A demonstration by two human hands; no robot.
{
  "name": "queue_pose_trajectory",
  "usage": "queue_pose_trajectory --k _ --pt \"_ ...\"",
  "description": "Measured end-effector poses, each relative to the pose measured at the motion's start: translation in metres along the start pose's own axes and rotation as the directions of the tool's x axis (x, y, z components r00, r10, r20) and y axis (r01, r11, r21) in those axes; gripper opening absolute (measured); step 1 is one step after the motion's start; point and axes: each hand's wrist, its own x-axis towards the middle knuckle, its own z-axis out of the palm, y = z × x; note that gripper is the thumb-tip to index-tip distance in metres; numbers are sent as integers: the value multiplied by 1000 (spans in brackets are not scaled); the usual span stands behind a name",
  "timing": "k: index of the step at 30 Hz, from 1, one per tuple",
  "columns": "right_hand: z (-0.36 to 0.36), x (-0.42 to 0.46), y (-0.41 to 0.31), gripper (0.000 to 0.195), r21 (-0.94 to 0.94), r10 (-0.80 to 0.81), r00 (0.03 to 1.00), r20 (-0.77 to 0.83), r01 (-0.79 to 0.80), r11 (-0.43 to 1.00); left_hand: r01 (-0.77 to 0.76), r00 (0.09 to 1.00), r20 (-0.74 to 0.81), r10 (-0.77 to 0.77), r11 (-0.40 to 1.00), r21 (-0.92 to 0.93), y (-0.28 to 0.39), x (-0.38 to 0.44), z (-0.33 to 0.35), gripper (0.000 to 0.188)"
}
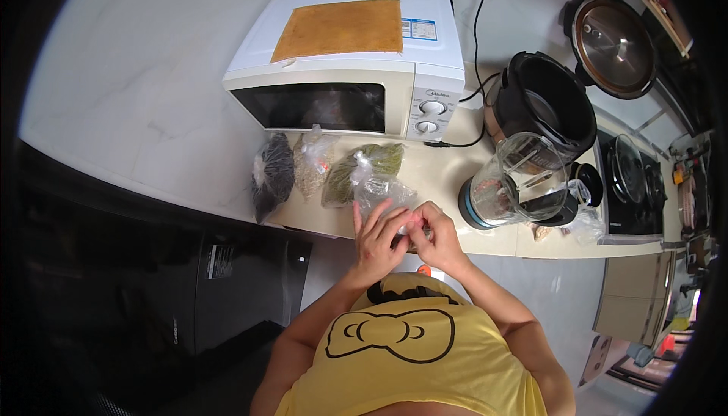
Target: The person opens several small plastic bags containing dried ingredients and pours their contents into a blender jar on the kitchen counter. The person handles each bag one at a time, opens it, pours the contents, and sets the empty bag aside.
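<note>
My left hand (pixel 380 245) and my right hand (pixel 439 241) meet at the front edge of the counter. Between them they pinch the gathered part of a clear plastic bag (pixel 388 189). Fingers cover much of this bag, so its contents are mostly hidden. Just behind it lies a knotted bag of green beans or grains (pixel 341 180). To the left of that stand a knotted bag of pale grains (pixel 310 174) and a knotted bag of dark, nearly black grains (pixel 276 174).
A white Midea microwave (pixel 347 69) carries an orange-brown cloth (pixel 344 26). At right, a glass blender jug (pixel 526 180) stands before an open black electric cooker (pixel 540 106) with raised lid (pixel 614 46). Beyond is a cooktop (pixel 631 205). A black cabinet (pixel 239 296) is at lower left.
</note>
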Motion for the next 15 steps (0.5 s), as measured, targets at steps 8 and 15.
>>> queue_pose_trajectory --k 8,15 --pt "1 -1 17 9 676 330 939 95 -304 671 37 995 -89 -52 986 -163 2 -1 8 36" --pt "-29 8 -15 23 -53 182 951 250 -174 983 -63 997 33 70 980 -191 -1 7 -6 31"
